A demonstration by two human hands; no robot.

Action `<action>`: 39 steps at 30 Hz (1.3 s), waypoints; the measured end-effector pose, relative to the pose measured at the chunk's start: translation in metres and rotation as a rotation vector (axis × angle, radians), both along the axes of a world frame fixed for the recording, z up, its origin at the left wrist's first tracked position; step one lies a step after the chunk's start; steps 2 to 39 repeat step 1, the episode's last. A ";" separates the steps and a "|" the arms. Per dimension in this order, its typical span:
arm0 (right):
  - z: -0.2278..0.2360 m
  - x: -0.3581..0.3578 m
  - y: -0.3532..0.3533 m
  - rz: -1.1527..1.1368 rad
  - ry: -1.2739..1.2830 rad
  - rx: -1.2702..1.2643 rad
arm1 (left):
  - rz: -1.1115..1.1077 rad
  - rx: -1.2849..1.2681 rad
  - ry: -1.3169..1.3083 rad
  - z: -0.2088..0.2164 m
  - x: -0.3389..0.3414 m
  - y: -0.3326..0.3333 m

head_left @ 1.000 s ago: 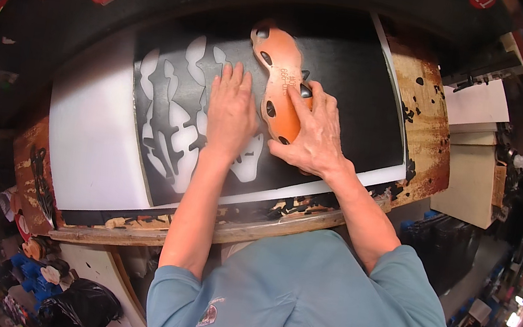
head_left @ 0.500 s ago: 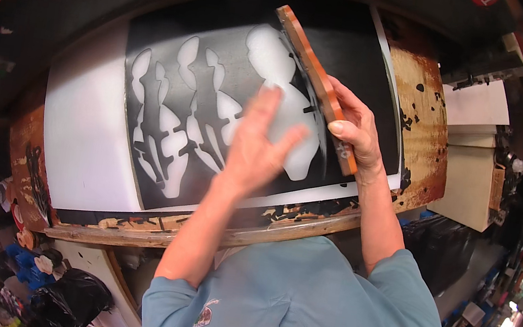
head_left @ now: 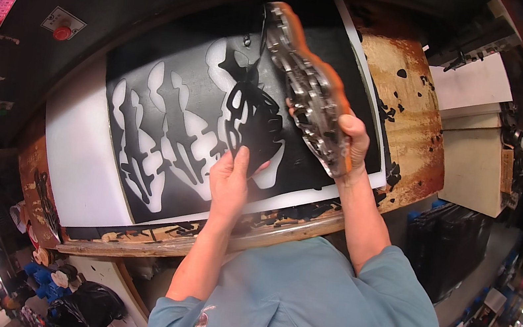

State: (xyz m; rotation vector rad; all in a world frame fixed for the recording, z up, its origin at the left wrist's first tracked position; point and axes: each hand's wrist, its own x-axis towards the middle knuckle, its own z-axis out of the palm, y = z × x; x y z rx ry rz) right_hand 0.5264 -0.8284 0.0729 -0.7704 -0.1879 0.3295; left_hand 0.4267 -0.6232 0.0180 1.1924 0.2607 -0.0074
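Note:
My right hand (head_left: 356, 140) grips the lower end of a cutting die (head_left: 312, 87). The die is tilted up on edge, its orange side to the right and its shiny metal blades facing left. Pinched in my left hand (head_left: 230, 179) are thin black cut-out pieces (head_left: 251, 118), raised in front of me and partly blurred. Beneath them lies a black sheet (head_left: 177, 121) with several curvy holes that show white. The held pieces hide part of the largest hole.
The black sheet rests on a white board (head_left: 87, 145), edged in front by a wooden rail (head_left: 265, 234). Dark scraps litter the brown worn plate (head_left: 403, 110) at the right. A red button (head_left: 61, 32) sits on the dark machine at the far left.
The die has turned so its blades show. My left hand, bare and blurred over the largest hole before, has drawn nearer and now holds black cut-out pieces.

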 end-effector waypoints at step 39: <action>0.000 -0.002 -0.006 -0.015 -0.055 0.028 | -0.003 -0.074 -0.012 -0.004 -0.001 0.001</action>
